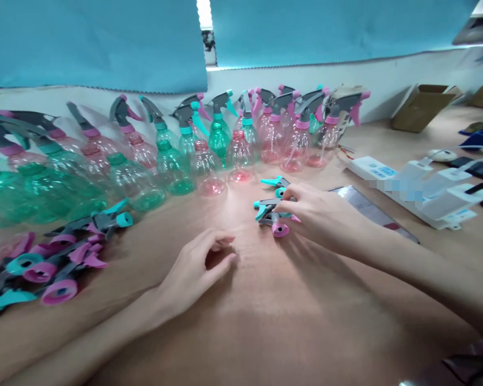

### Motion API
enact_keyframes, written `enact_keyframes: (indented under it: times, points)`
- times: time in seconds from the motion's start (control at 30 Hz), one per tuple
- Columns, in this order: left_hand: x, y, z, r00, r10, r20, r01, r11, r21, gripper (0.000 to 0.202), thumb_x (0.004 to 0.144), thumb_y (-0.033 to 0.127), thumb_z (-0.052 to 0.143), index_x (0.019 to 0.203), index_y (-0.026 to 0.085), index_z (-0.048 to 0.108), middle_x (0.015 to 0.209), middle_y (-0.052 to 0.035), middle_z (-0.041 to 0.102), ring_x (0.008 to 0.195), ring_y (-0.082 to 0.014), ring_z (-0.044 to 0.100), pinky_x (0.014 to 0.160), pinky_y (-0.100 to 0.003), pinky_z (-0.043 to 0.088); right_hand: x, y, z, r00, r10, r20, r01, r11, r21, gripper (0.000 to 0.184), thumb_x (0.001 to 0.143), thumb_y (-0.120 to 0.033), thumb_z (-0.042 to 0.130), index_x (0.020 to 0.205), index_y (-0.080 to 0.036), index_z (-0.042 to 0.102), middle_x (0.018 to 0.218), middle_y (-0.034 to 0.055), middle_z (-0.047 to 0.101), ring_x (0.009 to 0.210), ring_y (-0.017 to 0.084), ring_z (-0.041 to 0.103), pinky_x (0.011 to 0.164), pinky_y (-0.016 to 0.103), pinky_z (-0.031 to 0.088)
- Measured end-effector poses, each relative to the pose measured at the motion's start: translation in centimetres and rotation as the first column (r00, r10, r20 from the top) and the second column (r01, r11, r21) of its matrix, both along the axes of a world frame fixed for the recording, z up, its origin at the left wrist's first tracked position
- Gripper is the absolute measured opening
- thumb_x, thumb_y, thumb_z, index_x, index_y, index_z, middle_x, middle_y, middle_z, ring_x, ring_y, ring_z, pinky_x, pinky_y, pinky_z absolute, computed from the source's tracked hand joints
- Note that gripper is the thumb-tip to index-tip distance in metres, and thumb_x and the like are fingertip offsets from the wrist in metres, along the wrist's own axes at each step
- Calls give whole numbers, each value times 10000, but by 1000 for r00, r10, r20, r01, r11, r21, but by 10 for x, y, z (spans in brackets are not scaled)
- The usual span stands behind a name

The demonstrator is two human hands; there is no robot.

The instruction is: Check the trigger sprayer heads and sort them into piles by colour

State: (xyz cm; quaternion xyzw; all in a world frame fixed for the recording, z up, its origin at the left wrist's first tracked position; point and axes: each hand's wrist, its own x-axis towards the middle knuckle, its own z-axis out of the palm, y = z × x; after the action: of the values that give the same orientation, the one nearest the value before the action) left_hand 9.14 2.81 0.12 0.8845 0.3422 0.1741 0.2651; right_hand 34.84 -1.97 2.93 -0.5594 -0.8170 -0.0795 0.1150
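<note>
My right hand point(314, 212) reaches over a small cluster of grey spray heads point(270, 212) with teal and pink parts on the brown table point(273, 316). Its fingers are curled round one of them. A further spray head point(277, 183) lies just behind. My left hand point(197, 265) rests on the table to the left, fingers loosely curled, with nothing in it. Behind both hands stand an open pink bottle point(210, 170) and another open pink bottle point(239, 158).
Several green and pink spray bottles point(290, 134) line the back of the table along the wall. A heap of loose spray heads point(56, 257) lies at the left. A white power strip point(418, 190), a dark tablet point(362, 206) and a cardboard box point(421, 107) sit at the right.
</note>
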Motion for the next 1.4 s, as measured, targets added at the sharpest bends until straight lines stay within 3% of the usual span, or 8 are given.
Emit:
enact_keyframes:
  times: [0.17,0.37,0.57,0.77,0.93,1.13,1.23,1.4]
  points:
    - [18,5,-1,995,-94,21,94,996,2,137,901,229,485,983,192,589,927,-24,607,815,-143,600,735,-285,498,-12,-4,-3,998,57,11,-56,998,-40,162,862,-181,549,987,-176,651,934,83,591,823,199,543,567,271,372]
    - [15,5,3,992,-121,40,120,992,42,132,894,185,479,939,184,602,947,-36,609,848,-153,603,762,-293,490,-30,-2,-4,993,115,-4,-115,991,-63,108,846,-149,547,859,-146,655,893,115,581,778,214,534,534,285,370]
    - [-37,4,16,999,25,-25,-22,995,93,126,899,199,468,901,181,592,948,-26,593,867,-147,591,759,-259,471,-91,21,11,912,348,-218,-391,898,-201,129,862,-208,546,905,-129,639,918,92,574,737,189,547,578,296,406]
    - [-119,0,23,953,291,-80,-270,941,204,132,914,268,466,961,217,578,982,-29,607,881,-177,587,755,-278,468,-164,74,-2,808,523,-273,-576,799,-175,138,851,-217,552,964,-179,621,945,49,595,754,164,568,609,275,391]
    - [-172,-5,24,897,439,-59,-389,844,370,138,894,328,512,987,255,585,990,-44,609,888,-211,591,762,-313,475,-206,112,-1,822,480,-306,-535,834,-131,215,875,-221,522,1068,-152,587,1019,81,617,880,193,582,702,286,407]
    - [-203,-1,20,831,555,-21,-485,744,461,168,893,333,519,996,218,582,1019,-46,575,921,-200,582,840,-331,473,-235,128,1,836,448,-317,-505,854,-123,271,875,-248,540,1125,-150,580,937,71,642,832,200,582,685,298,402]
    - [-210,0,20,837,543,-68,-470,777,419,220,902,375,495,1011,206,583,1017,-46,558,909,-187,579,842,-330,478,-245,126,0,815,475,-333,-540,831,-135,289,888,-345,540,1112,-171,598,877,42,642,780,172,579,661,281,404]
    - [-216,-5,16,894,407,-187,-298,852,430,406,842,511,549,1059,170,583,1086,-94,547,1009,-242,529,881,-389,446,-256,115,-5,790,507,-344,-577,805,-138,455,815,-562,561,1094,-204,591,935,35,616,776,170,572,637,276,431]
